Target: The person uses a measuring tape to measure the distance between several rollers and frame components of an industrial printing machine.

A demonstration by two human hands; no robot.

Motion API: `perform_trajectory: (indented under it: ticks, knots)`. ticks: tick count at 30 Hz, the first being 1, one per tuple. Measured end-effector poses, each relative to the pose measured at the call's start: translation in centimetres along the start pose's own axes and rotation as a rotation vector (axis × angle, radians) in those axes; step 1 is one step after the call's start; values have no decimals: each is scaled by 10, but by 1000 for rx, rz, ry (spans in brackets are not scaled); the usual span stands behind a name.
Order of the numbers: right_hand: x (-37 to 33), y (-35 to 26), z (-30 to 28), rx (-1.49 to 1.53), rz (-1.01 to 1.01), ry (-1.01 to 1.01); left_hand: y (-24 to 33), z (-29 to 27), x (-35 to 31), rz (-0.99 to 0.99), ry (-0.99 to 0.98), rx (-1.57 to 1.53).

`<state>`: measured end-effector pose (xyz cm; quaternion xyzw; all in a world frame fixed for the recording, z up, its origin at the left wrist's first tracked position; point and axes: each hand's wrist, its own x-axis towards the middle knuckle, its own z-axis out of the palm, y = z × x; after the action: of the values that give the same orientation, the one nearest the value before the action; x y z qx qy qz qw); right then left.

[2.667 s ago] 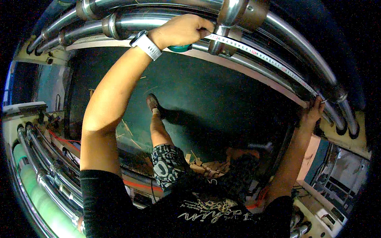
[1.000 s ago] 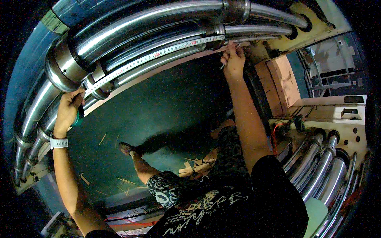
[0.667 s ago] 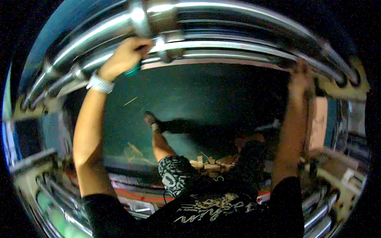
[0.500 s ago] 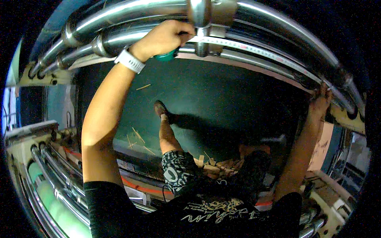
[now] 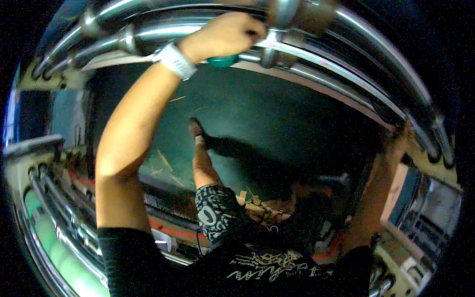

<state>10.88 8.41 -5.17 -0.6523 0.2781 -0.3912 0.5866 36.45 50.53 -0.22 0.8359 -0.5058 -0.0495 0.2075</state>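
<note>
My left hand (image 5: 225, 38) is closed around a tape measure, whose green case (image 5: 222, 61) shows below my palm. My fingertips are at the white blade (image 5: 324, 63), which is drawn out to the right along a shiny metal roller (image 5: 168, 31). At the far right, my right hand (image 5: 403, 140) is closed at the other end of the blade, close to the roller ends. Shadow and blur hide its fingertips. A collar (image 5: 269, 48) on the roller is just right of my left fingers.
Another long roller (image 5: 381, 54) runs behind, between side frames (image 5: 429, 161). Thin wood strips (image 5: 168, 163) lie on the dark green floor (image 5: 277, 109), with a heap of wood scraps (image 5: 260, 208) nearer me. More rollers and a green cylinder (image 5: 54, 237) are at lower left.
My left hand and the green case have moved a little right, up to the roller's collar. The view has turned slightly and blurred. The blade stays stretched, and my right hand remains at its far end.
</note>
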Motion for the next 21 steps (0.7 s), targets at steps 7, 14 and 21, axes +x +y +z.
perform_trajectory:
  ticks: [7,14,21]
  knots:
    - [-41,39,26,142,312,222,22,-2,-21,-301,61,-248]
    - [-17,61,41,519,489,125,14,-1,-16,-383,8,-420]
    - [-23,64,45,652,443,119,26,-6,-15,-390,-14,-341]
